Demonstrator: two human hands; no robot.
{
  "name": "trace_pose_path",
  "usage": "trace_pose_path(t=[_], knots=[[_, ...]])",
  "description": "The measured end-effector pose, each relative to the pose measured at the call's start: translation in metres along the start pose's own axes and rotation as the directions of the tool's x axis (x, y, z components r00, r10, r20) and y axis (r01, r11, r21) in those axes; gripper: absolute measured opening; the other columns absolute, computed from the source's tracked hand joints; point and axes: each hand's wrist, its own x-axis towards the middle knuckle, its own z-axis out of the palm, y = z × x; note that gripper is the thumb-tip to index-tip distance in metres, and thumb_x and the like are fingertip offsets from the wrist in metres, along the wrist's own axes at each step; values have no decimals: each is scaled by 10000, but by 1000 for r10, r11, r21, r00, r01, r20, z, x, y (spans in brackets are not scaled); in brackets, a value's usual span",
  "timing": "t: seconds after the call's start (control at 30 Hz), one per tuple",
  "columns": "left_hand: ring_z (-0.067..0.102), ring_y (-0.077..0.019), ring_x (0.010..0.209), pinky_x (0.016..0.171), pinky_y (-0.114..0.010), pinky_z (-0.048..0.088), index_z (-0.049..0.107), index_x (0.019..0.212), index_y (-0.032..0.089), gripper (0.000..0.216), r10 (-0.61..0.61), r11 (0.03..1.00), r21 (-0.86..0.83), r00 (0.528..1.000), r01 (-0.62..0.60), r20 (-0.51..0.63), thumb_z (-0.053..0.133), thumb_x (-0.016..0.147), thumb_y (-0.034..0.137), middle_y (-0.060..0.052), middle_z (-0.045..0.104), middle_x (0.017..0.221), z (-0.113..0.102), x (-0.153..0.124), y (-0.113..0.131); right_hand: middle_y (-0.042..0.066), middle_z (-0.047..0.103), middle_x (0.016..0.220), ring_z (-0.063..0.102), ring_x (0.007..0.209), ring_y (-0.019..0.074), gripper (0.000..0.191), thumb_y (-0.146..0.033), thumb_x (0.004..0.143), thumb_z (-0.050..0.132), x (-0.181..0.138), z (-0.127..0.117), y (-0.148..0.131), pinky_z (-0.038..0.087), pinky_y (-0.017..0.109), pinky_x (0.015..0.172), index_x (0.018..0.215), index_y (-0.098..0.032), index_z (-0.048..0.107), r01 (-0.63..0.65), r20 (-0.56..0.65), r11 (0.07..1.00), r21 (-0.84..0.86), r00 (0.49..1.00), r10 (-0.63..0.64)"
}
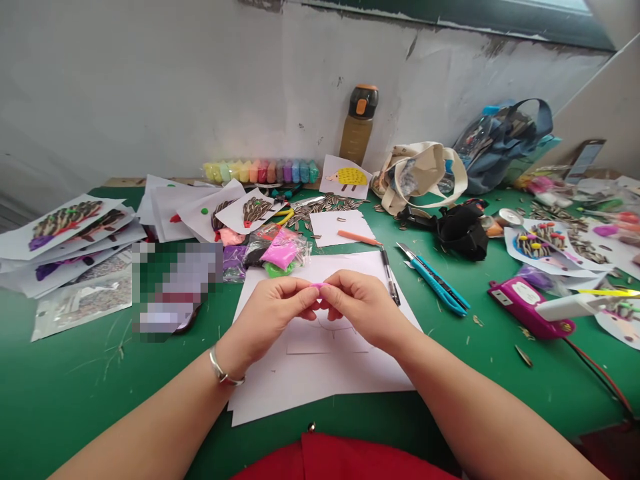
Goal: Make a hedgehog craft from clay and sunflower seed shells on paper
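Between the fingertips of my left hand (277, 303) and my right hand (357, 303) is a small piece of pink modelling clay (319, 285). Both hands are closed in a pinch on it, thumbs and forefingers meeting. Below them lies a small white card (325, 343) with a pencil-like outline, partly hidden by the hands. It rests on larger white paper sheets (280, 390). Just beyond my left hand sit small bags of clay, among them a pink clay bag (280, 248) and a green one (279, 268). A black pen (389, 277) lies right of my right hand.
A blue utility knife (435, 280) lies to the right, near a magenta device (530, 310). Decorated cards (65, 227) are piled at left by a blurred phone-like object (180, 290). Sunflower seeds (325, 207), a bottle (358, 127) and a cloth bag (425, 177) stand farther back.
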Motion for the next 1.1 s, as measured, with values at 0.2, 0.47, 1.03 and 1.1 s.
trace_pose_path(t=[0.2,0.47,1.03,1.1], knots=[[624,-119,678,650,-209,533,752,789,160,256,-3,1000,-27,1000,3,10,714,836,408,-18,692,726,-1,0,-1,-2,689,764,647,623,105,225,-371,899,589,-2,-4,-3,502,217,585,771,-189,620,-25,12,1000,-10,1000,25],[617,-121,654,648,-227,532,733,775,148,291,-12,1000,10,1000,13,-12,693,847,427,-16,671,709,-1,1,1,3,667,825,630,659,128,356,-488,830,666,2,-4,-2,508,246,586,1062,-221,632,-52,36,998,41,998,50],[607,-138,692,662,-245,523,730,774,155,309,-2,1000,20,1000,2,5,678,846,451,-22,665,732,1,-1,3,-7,629,791,603,598,106,284,-459,864,632,2,-5,-1,491,237,545,973,-198,600,-43,70,988,147,997,33],[609,-137,693,670,-246,521,726,770,153,322,7,1000,13,1000,-7,30,678,845,462,-23,667,742,1,-1,2,-22,603,705,572,572,93,212,-378,890,593,2,-3,-1,470,224,541,804,-185,594,-11,61,991,134,998,3]])
